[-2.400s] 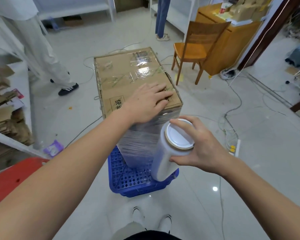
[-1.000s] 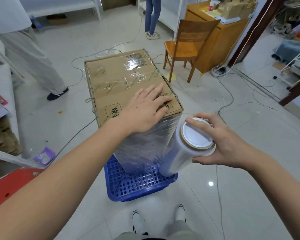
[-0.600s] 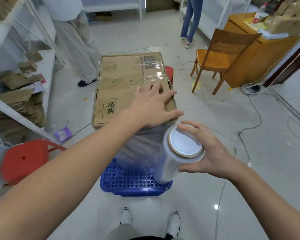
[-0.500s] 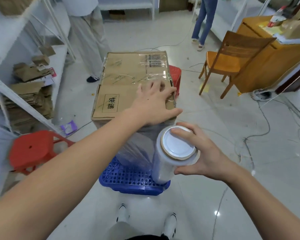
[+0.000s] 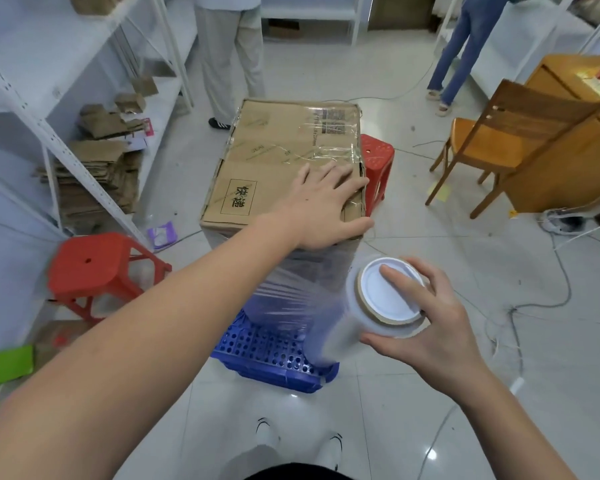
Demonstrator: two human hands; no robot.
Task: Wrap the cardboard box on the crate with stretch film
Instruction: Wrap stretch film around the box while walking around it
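A tall brown cardboard box (image 5: 274,161) stands on a blue perforated plastic crate (image 5: 267,355). Clear stretch film (image 5: 291,285) covers the near side of the box below its top. My left hand (image 5: 323,206) lies flat with spread fingers on the box's near right top corner. My right hand (image 5: 426,320) grips the upper end of a stretch film roll (image 5: 361,313), fingers curled over its white end cap. The roll hangs tilted beside the box's near right corner, with film running from it to the box.
Red stools stand at the left (image 5: 94,268) and behind the box (image 5: 376,157). White shelving (image 5: 49,109) with flattened cardboard lines the left. A wooden chair (image 5: 499,140) and cabinet (image 5: 568,140) stand at right. Cables (image 5: 534,299) lie on the tiled floor. Two people (image 5: 229,53) stand beyond.
I have walked round the box to the left, so its near short side now faces me. The roll has come along the corner, laying film. My left hand stayed on the box top.
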